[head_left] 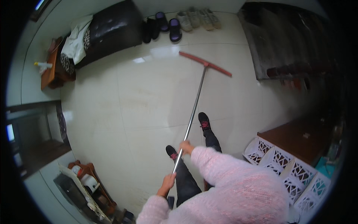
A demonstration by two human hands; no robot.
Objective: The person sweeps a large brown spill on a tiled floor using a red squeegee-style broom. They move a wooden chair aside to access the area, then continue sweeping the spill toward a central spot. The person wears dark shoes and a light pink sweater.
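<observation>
A floor squeegee with a red blade (220,69) and a long metal pole (194,110) stretches away from me across the pale tiles. My right hand (185,147) is wrapped around the pole partway along. Closer to my body, my left hand (168,183) grips the same pole near its end. The blade lies on the floor ahead, slanting down toward the right. Fluffy pink sleeves cover both my forearms, and my dark shoes (204,121) stand on either side of the pole.
Along the far wall stand several pairs of slippers and shoes (185,20), beside a dark leather seat (117,28). A dark slatted bench (287,41) fills the far right. White lattice baskets (281,160) and a brown-topped cabinet (298,143) stand near right; a wooden shelf unit (93,183) is near left.
</observation>
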